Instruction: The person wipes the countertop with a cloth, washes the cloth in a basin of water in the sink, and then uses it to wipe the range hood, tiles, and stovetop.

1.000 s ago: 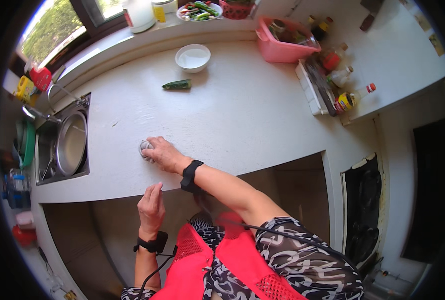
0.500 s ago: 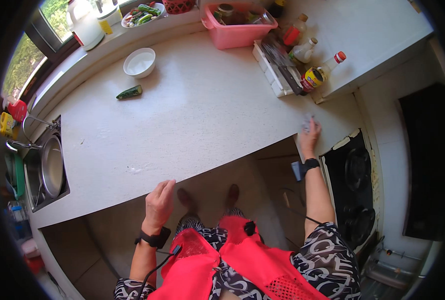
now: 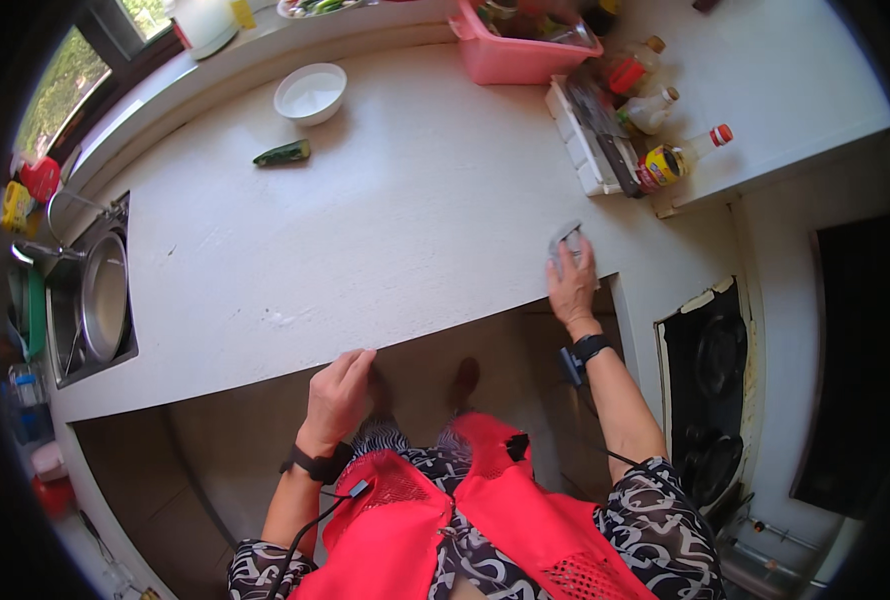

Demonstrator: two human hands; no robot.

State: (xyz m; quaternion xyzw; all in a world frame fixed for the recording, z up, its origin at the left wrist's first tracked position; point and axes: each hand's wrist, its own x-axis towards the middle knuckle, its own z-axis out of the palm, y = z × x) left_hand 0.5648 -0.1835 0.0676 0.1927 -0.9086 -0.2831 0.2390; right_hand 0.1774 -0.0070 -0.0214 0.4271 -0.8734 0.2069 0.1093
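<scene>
My right hand [image 3: 572,284] presses a crumpled grey cloth [image 3: 565,238] onto the white countertop [image 3: 365,220], near its front edge on the right. The fingers lie over the cloth, so part of it is hidden. At the front edge nearer the middle, my left hand [image 3: 339,390] is loosely closed with its fingers together, and nothing shows in it. Farther back on the counter lies a cut piece of cucumber [image 3: 282,153]. Just behind that stands a white bowl [image 3: 311,93].
A sink with a metal basin [image 3: 105,298] is at the left. At the back right are a pink plastic tub [image 3: 525,60], a white rack with knives [image 3: 580,140] and several bottles [image 3: 660,166]. A black gas stove [image 3: 710,350] lies right of my arm.
My right hand has moved left along the counter with the cloth, away from the stove side. My left hand stays closed at the front edge. The view has shifted slightly.
</scene>
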